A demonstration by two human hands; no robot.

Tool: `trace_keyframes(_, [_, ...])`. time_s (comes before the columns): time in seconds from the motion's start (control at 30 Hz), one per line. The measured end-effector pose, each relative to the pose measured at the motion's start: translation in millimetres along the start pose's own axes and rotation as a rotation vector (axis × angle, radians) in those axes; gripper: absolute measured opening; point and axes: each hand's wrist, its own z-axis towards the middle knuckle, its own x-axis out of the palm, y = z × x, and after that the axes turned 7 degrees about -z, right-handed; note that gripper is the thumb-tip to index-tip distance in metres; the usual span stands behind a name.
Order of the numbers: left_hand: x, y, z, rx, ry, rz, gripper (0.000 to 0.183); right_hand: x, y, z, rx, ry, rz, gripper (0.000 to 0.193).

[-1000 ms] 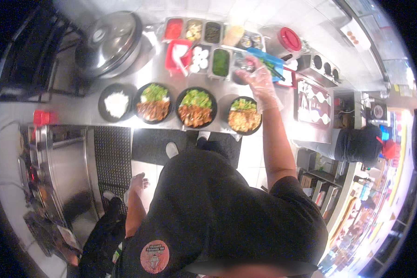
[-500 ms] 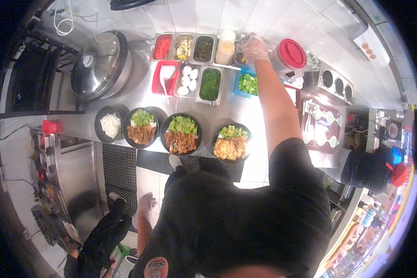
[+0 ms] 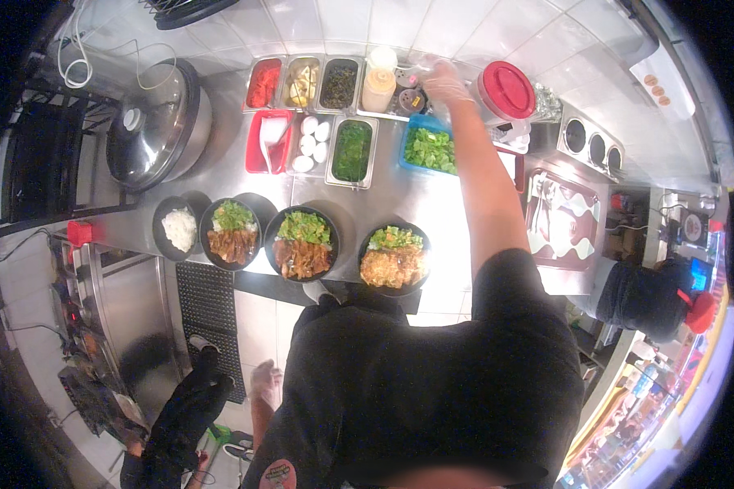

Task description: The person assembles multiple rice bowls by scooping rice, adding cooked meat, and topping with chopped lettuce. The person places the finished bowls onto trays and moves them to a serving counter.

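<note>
My right hand (image 3: 443, 80), in a clear glove, reaches over the counter to the back row. It hovers at a small steel pan with dark items (image 3: 410, 99), beside a squeeze bottle (image 3: 378, 85); whether it holds anything is unclear. A blue tray of chopped greens (image 3: 430, 149) lies just under my forearm. Three black bowls of meat and greens (image 3: 231, 233) (image 3: 303, 244) (image 3: 393, 257) and a bowl of white rice (image 3: 179, 229) line the counter's front edge. My left hand (image 3: 263, 381) hangs bare at my side, holding nothing.
Steel pans hold red (image 3: 263, 82), yellow (image 3: 303, 81), dark (image 3: 339, 82) and green (image 3: 352, 150) fillings, and eggs (image 3: 311, 140). A large lidded cooker (image 3: 156, 122) stands at the left, a red-lidded tub (image 3: 506, 90) at the right. A person's dark-gloved hand (image 3: 189, 411) is at the lower left.
My right hand rose from above the rightmost bowl, past the blue tray, to the back row. The bowls have stayed put.
</note>
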Motion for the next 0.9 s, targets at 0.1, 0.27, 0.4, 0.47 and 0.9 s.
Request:
trace_keyframes(0.1, [51.5,-29.0,-21.5,0.172,-0.022,0.151,0.044,-49.1,-5.0,-30.5,-0.001,-0.109,0.350,0.060])
trace_keyframes(0.27, [81.3,-72.1,-19.1,0.182,-0.006,0.297,0.047,-121.8,13.4,-91.3,0.035,-0.185,0.659,0.061])
trace_keyframes(0.4, [98.0,-100.4,-32.5,0.180,-0.008,0.377,0.047,-101.3,0.8,-88.3,0.076,-0.070,0.663,0.064])
trace_keyframes(0.47, [91.8,-88.4,-36.0,0.178,-0.021,0.334,0.047,-93.2,22.7,-96.4,0.035,0.068,0.541,0.068])
trace_keyframes(0.9, [47.7,-27.5,-31.0,0.044,-0.111,0.198,0.046,9.2,101.9,-65.7,-0.001,-0.005,0.338,0.081])
